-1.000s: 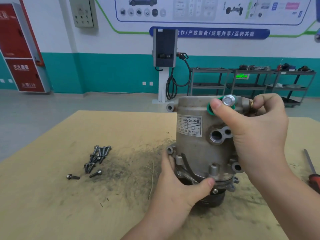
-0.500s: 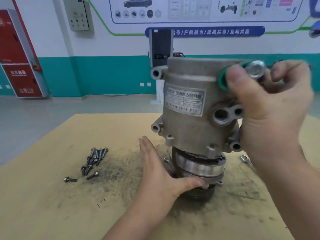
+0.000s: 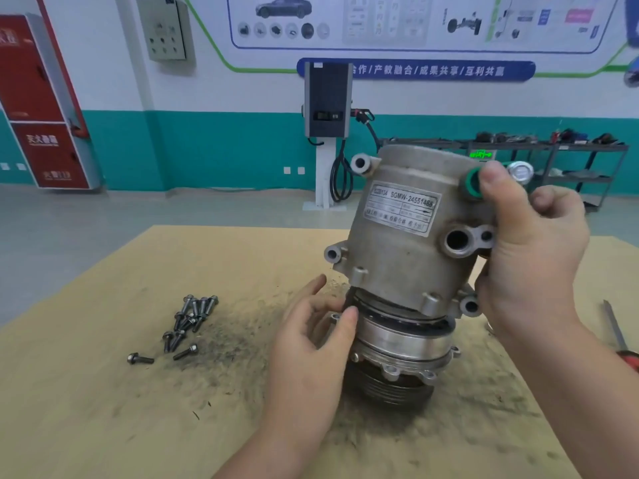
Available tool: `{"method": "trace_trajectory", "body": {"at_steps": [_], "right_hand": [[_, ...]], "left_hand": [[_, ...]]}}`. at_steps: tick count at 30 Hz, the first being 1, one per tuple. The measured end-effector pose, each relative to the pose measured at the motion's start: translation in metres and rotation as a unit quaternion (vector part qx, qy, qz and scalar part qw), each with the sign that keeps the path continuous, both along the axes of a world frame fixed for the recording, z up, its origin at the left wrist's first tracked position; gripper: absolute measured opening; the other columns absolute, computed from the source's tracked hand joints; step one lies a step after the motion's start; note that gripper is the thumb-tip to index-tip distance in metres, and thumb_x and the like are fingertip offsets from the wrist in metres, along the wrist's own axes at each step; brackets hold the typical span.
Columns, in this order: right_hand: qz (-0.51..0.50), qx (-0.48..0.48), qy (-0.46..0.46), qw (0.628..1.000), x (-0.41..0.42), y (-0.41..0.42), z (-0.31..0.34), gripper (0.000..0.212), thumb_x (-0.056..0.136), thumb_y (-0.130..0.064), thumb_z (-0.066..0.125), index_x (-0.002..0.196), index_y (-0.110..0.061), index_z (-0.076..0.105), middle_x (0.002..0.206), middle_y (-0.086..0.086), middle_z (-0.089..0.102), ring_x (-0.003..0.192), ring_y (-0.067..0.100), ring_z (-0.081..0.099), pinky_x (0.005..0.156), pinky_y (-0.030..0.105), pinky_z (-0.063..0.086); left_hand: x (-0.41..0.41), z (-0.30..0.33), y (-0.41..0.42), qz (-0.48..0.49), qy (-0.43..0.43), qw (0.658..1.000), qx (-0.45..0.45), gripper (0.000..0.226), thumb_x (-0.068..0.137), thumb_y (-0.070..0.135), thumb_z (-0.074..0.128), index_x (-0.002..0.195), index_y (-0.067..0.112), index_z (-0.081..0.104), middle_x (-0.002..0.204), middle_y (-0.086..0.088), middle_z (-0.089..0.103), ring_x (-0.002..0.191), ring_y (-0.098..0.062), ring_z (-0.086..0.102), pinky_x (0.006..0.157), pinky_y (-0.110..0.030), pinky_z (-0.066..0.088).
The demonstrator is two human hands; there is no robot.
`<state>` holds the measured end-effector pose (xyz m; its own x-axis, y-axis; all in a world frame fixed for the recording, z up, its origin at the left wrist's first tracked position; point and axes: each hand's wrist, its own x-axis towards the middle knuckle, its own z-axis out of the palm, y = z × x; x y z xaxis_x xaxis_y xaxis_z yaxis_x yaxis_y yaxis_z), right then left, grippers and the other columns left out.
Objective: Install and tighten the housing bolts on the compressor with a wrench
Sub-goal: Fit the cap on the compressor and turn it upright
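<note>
The compressor's grey upper housing (image 3: pixel 408 243), with a white label, is lifted and tilted off the lower section (image 3: pixel 401 344), which stands on its dark pulley on the table. My right hand (image 3: pixel 532 254) grips the housing at its right side, the thumb by the green-ringed port (image 3: pixel 471 183). My left hand (image 3: pixel 311 344) is at the gap on the left with relaxed fingers, its thumb tip touching the lower section's rim beside a dark seal. Several loose bolts (image 3: pixel 192 318) lie in a pile to the left. I cannot see a wrench clearly.
The tan board tabletop (image 3: pixel 103 409) is smeared with dark grit around the compressor. A red-handled screwdriver (image 3: pixel 617 335) lies at the right edge. Beyond the table are bare floor, a charging post (image 3: pixel 326 133) and metal shelves (image 3: pixel 570 160).
My right hand lifted the upper housing off the lower section, then lowered and tilted it. My left hand let go of the base flange and moved its thumb up to the gap.
</note>
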<state>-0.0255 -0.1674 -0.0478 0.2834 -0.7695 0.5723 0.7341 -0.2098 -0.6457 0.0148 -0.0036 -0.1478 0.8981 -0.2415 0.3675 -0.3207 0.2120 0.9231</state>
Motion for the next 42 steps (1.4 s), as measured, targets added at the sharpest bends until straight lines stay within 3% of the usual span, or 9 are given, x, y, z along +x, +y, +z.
{"method": "trace_trajectory", "body": {"at_steps": [5,12,16,21,26,29,32,36,42], "right_hand": [[-0.011,0.043,-0.021,0.999,-0.001,-0.002,0.001,0.067,0.051,-0.058,0.083,0.081,-0.021,0.036,0.076,-0.004,0.043,0.072,0.015,0.043,0.069,0.034,0.039],[-0.001,-0.044,0.028,0.999,-0.001,0.002,-0.012,0.056,0.057,-0.049,0.081,0.079,-0.026,0.035,0.058,-0.023,0.05,0.058,-0.002,0.046,0.058,0.014,0.042],[0.036,-0.066,0.058,0.996,-0.002,-0.008,-0.013,0.052,0.057,-0.047,0.078,0.078,-0.026,0.036,0.061,-0.021,0.052,0.059,0.0,0.047,0.06,0.019,0.041],[0.059,-0.056,0.104,0.991,-0.001,-0.012,-0.028,0.054,0.05,-0.051,0.077,0.078,-0.025,0.039,0.067,-0.015,0.054,0.065,0.006,0.049,0.07,0.032,0.041],[0.078,-0.086,0.108,0.987,0.003,-0.003,-0.03,0.056,0.051,-0.048,0.078,0.081,-0.025,0.036,0.063,-0.021,0.06,0.059,-0.005,0.056,0.054,0.012,0.046],[0.08,-0.081,0.1,0.989,0.002,-0.002,-0.029,0.057,0.051,-0.048,0.077,0.081,-0.025,0.035,0.061,-0.022,0.058,0.057,-0.005,0.055,0.054,0.011,0.044],[0.079,-0.076,0.085,0.99,-0.003,-0.003,-0.03,0.057,0.052,-0.046,0.077,0.081,-0.023,0.034,0.06,-0.022,0.057,0.056,-0.006,0.053,0.054,0.01,0.044],[0.056,-0.071,0.068,0.994,-0.009,-0.002,-0.034,0.057,0.055,-0.043,0.08,0.08,-0.022,0.032,0.061,-0.021,0.054,0.055,-0.005,0.05,0.053,0.01,0.043],[0.049,-0.038,0.041,0.997,-0.01,-0.005,-0.035,0.059,0.055,-0.041,0.081,0.08,-0.022,0.031,0.063,-0.018,0.046,0.056,-0.002,0.045,0.057,0.011,0.042]], "left_hand": [[-0.002,0.001,-0.001,0.023,0.031,0.999,0.006,0.011,0.088,0.041,0.058,0.096,0.044,0.064,0.09,0.028,0.07,0.084,0.011,0.064,0.075,-0.011,0.047],[0.009,-0.001,-0.004,0.009,0.165,0.982,-0.085,0.029,0.061,0.069,0.053,0.081,0.055,0.067,0.094,0.023,0.072,0.098,0.006,0.065,0.108,-0.045,0.042],[0.011,0.001,-0.004,0.034,0.155,0.985,-0.068,0.022,0.073,0.065,0.052,0.086,0.047,0.051,0.096,0.009,0.064,0.101,-0.01,0.062,0.105,-0.047,0.043],[0.01,0.001,-0.006,0.075,0.069,0.995,0.011,0.009,0.101,0.035,0.043,0.098,0.032,0.05,0.084,0.028,0.064,0.079,0.019,0.056,0.067,0.003,0.036],[0.015,0.007,0.004,0.122,0.079,0.986,-0.076,0.021,0.1,0.031,0.051,0.085,0.022,0.06,0.072,0.021,0.066,0.077,-0.005,0.062,0.084,-0.03,0.048],[0.018,0.009,0.016,0.07,0.061,0.994,-0.049,0.06,0.072,0.079,0.058,0.085,0.02,0.057,0.071,0.012,0.064,0.069,-0.006,0.059,0.078,-0.026,0.046],[0.015,0.004,0.02,0.044,-0.015,0.989,0.14,0.1,0.031,0.097,0.061,0.113,0.046,0.036,0.111,0.018,0.055,0.096,0.013,0.053,0.086,-0.013,0.041],[0.011,-0.009,0.009,-0.082,0.002,0.981,0.176,0.103,0.029,0.074,0.086,0.114,0.071,0.028,0.124,0.039,0.053,0.119,0.013,0.05,0.101,-0.021,0.039],[0.025,-0.007,0.009,-0.177,-0.027,0.974,0.137,0.082,0.051,0.04,0.089,0.124,0.033,0.054,0.118,0.029,0.066,0.113,0.006,0.06,0.086,-0.005,0.045]]}}
